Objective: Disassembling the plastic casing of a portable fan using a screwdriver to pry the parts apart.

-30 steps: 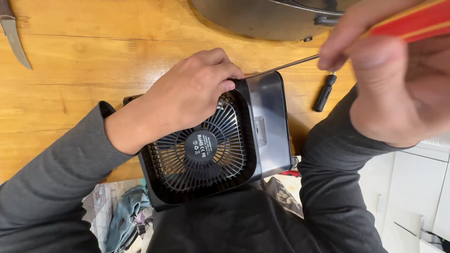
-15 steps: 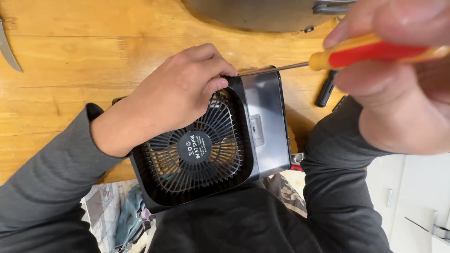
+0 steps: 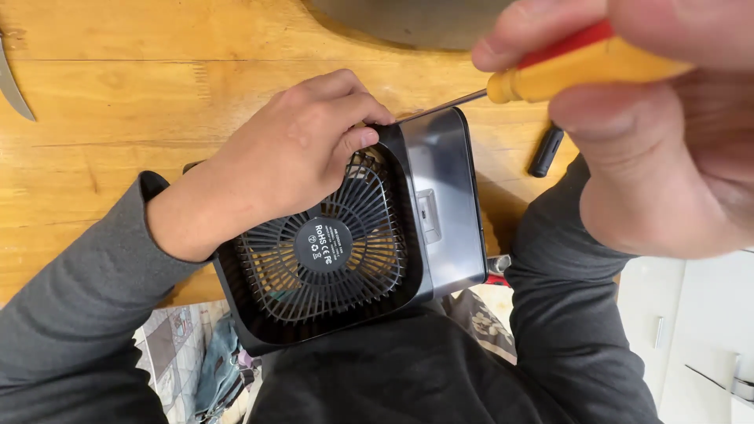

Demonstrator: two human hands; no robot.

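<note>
The left hand (image 3: 287, 157) clamps the top of the small black fan (image 3: 345, 243) propped at the worktop (image 3: 118, 94) edge; the right hand (image 3: 652, 133), grip closed on the screwdriver (image 3: 550, 71), points its shaft leftward at the fan's upper corner, just beside the left thumb

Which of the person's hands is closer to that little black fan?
Left. The left hand rests on the black fan, fingers over the grille's top edge. The right hand is off to the side, holding a yellow-handled screwdriver whose tip meets the fan's top corner.
</note>
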